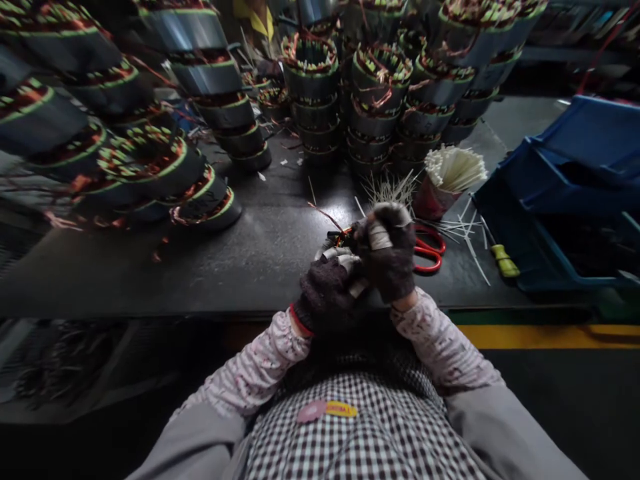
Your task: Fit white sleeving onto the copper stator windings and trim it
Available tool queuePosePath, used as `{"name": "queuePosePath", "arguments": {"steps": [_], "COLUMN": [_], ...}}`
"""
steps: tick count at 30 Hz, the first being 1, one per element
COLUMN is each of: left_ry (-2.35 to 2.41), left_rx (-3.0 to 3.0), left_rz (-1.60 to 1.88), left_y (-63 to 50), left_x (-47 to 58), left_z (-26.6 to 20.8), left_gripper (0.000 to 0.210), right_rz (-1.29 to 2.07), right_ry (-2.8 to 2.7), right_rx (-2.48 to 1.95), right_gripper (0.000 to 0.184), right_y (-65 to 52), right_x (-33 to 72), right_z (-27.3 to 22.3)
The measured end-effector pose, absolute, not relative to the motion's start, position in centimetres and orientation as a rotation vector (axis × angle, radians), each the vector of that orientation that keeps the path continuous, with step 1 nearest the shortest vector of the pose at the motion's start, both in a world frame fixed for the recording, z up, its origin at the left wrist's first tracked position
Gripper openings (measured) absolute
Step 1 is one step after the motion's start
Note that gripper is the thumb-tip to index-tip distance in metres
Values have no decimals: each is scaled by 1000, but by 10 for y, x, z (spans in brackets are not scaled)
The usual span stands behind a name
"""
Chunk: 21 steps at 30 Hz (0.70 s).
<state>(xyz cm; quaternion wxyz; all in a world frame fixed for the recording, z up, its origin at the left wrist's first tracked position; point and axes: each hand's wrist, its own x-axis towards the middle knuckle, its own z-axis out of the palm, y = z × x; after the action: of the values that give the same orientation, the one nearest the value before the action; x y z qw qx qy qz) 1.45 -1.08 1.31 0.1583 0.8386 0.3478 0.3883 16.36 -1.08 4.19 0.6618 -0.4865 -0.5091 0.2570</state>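
Observation:
My left hand [333, 287], in a dark glove with pale tape round the fingers, is closed by the table's front edge. Copper wires [343, 233] with dark and yellowish bits stick out beyond its fingers; the rest of that piece is hidden. Touching or nearly touching it, my right hand [390, 250], gloved and taped likewise, is curled shut. What it grips is hidden. Red-handled scissors [431, 250] lie just right of this hand, their blades out of sight behind it. Thin white sleeving pieces [393, 190] are heaped beyond the right hand.
Stacked motor stators [370, 123] with copper windings line the back, and more stacks [145, 163] lean at left. A cup of white tubes [453, 170] stands right of the heap. Further right are a yellow-handled screwdriver [505, 261] and blue bins [565, 167] on the dark table [250, 260].

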Motion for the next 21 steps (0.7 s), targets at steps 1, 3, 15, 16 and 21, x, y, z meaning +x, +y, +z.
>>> {"name": "queuePosePath", "arguments": {"steps": [1, 3, 15, 16, 21], "left_ry": [1021, 1060, 1162, 1184, 1190], "left_rx": [2387, 2363, 2340, 2342, 2439], "left_rz": [1099, 1083, 1316, 1354, 1404], "left_y": [-11, -11, -16, -17, -17], "left_x": [13, 11, 4, 0, -7], "left_z": [15, 19, -3, -7, -20], "left_gripper": [22, 20, 49, 53, 45], "right_rz": [557, 518, 130, 132, 303], "right_ry": [-1205, -1331, -2191, -2161, -2227], "right_rx": [-1114, -1232, -1940, -1944, -1915], "right_gripper": [20, 28, 37, 37, 51], "right_y": [-5, -5, -14, -21, -65], "right_x": [171, 199, 306, 307, 305], "right_z": [42, 42, 48, 50, 63]}}
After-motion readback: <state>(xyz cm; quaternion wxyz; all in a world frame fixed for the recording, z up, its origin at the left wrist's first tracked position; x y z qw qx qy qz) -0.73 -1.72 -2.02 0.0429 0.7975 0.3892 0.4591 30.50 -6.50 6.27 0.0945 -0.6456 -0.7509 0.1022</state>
